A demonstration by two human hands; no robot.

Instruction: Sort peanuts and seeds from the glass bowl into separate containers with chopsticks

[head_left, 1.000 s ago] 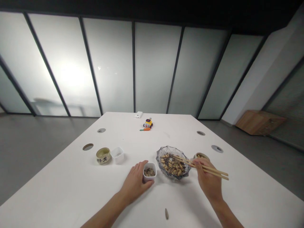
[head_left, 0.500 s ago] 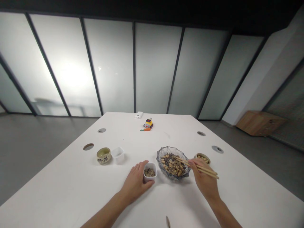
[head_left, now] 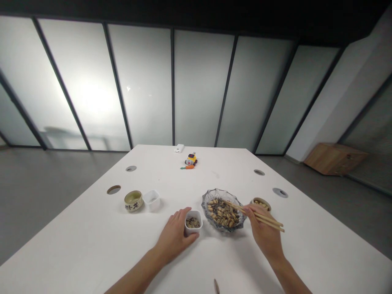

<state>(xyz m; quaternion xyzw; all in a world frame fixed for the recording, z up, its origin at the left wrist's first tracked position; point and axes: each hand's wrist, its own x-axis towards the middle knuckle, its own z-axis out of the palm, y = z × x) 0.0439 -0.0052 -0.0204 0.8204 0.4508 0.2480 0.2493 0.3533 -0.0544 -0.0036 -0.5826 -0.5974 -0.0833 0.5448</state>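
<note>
My left hand is wrapped round the left side of a small white square cup that stands on the table and holds striped sunflower seeds. In my right hand is a pair of wooden chopsticks. Their tips reach into a faceted glass bowl filled with mixed sunflower seeds and pale-shelled nuts. Whether the tips pinch anything is too small to tell. Partly hidden behind my right hand is a small bowl of pale-shelled nuts.
On the left, a green-and-cream ceramic bowl with dark characters stands beside an empty-looking white cup. Farther back lie a toy carrot, a yellow toy car and a white box-shaped thing. A single seed lies near the front.
The rear ends of the chopsticks have shifted slightly right and down with a small motion of my right hand. My left hand and the cup stay in place.
</note>
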